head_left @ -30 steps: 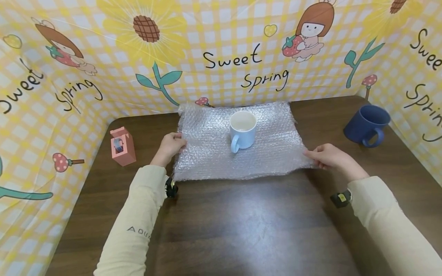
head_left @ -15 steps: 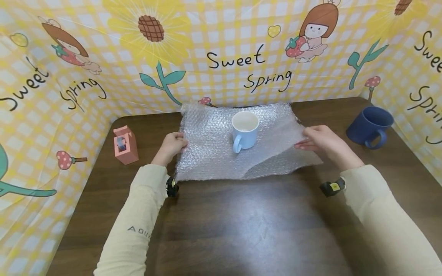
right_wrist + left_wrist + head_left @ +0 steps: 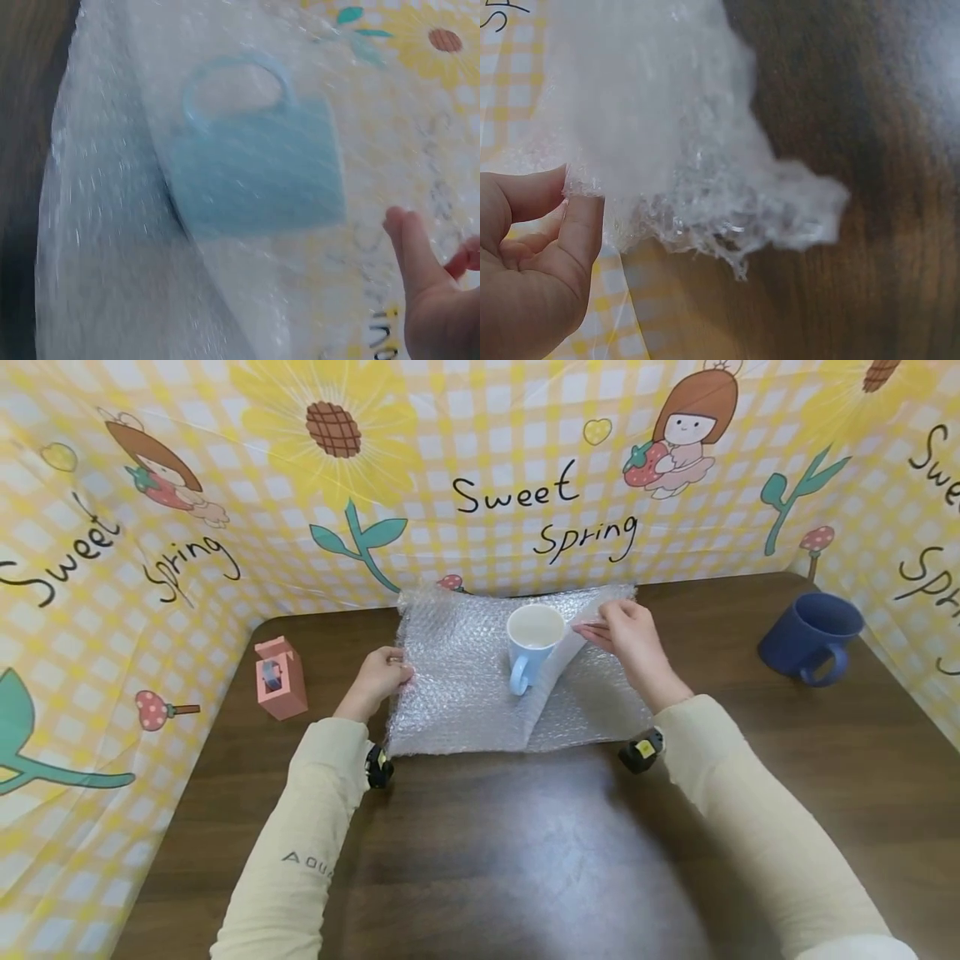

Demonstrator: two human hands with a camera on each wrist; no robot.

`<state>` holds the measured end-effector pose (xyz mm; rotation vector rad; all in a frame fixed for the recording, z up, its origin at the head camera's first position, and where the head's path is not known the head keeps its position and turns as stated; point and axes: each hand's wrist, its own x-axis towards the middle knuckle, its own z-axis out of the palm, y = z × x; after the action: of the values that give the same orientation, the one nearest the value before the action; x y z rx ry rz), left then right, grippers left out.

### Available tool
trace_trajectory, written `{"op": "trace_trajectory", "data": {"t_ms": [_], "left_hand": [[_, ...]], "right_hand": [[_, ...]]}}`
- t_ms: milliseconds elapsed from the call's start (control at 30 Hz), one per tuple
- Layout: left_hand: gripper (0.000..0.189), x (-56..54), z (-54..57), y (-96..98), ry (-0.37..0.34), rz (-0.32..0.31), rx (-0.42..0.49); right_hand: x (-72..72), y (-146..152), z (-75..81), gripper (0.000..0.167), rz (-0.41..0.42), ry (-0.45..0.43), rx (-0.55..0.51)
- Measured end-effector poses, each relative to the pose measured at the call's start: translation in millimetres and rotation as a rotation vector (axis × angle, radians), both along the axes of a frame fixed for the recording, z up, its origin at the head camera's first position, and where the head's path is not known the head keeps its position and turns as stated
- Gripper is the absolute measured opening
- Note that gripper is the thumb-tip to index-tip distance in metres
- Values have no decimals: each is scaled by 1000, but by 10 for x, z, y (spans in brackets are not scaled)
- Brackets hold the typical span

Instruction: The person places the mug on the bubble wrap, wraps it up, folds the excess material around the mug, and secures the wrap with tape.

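Note:
A light blue mug [image 3: 529, 652] stands upright near the middle of a sheet of bubble wrap [image 3: 450, 693], its handle toward me. My left hand [image 3: 377, 679] pinches the left edge of the wrap between thumb and fingers; the left wrist view shows that pinch on the ragged edge [image 3: 705, 217]. My right hand [image 3: 632, 639] pinches the right edge of the top layer, lifted and folded back close to the mug's right side. A lower layer lies flat on the table. Through the raised wrap, the right wrist view shows the mug [image 3: 259, 169] blurred.
A dark blue mug [image 3: 806, 639] stands at the right of the brown table [image 3: 480, 852]. On the left is a small pink box [image 3: 281, 681] with a tape roll-like item in it. A yellow checked cloth [image 3: 495, 427] hangs behind and at both sides.
My right hand has moved left and away from me, peeling the wrap's top layer up from the right edge to the mug. My left hand keeps its place on the left edge.

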<state>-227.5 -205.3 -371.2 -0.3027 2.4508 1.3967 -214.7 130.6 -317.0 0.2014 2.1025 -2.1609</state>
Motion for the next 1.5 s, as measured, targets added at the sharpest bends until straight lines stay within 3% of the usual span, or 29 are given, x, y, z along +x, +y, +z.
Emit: {"op": "trace_trajectory", "data": {"t_ms": [133, 200, 267, 333, 400, 500, 600, 767, 1000, 1100, 1233, 1400, 1500], "left_hand": [[51, -10, -9, 15, -4, 2, 0], [50, -18, -17, 15, -10, 6, -3], [50, -27, -30, 13, -15, 9, -4], [49, -34, -45, 6, -23, 8, -8], [49, -39, -57, -5, -32, 1, -10], [49, -46, -65, -33, -51, -16, -1], [51, -51, -58, -75, -77, -42, 39], [55, -60, -17, -137, -129, -66, 154], [63, -113, 19, -101, -156, -45, 283], [62, -124, 34, -37, -117, -6, 309], [53, -113, 54, 74, 15, 45, 234], [36, -139, 103, 199, 220, 116, 82], [34, -163, 170, 249, 265, 113, 37]], "right_hand": [[-64, -170, -73, 16, -53, 67, 54], [-92, -216, -106, 21, -53, 118, 170], [-108, -232, -131, 29, -35, 176, 349], [-108, -223, -147, 40, 3, 234, 538], [-102, -207, -164, 48, 47, 270, 653], [-90, -192, -187, 55, 137, 311, 702], [-77, -184, -222, 50, 238, 380, 743], [-69, -168, -312, 40, 392, 557, 943], [-110, -113, -453, 62, 472, 794, 1225], [-129, -87, -519, 63, 460, 890, 1278], [-144, -63, -619, 64, 450, 939, 1332], [-135, -66, -661, 67, 425, 951, 1343], [-123, -82, -655, 63, 417, 930, 1343]]}}
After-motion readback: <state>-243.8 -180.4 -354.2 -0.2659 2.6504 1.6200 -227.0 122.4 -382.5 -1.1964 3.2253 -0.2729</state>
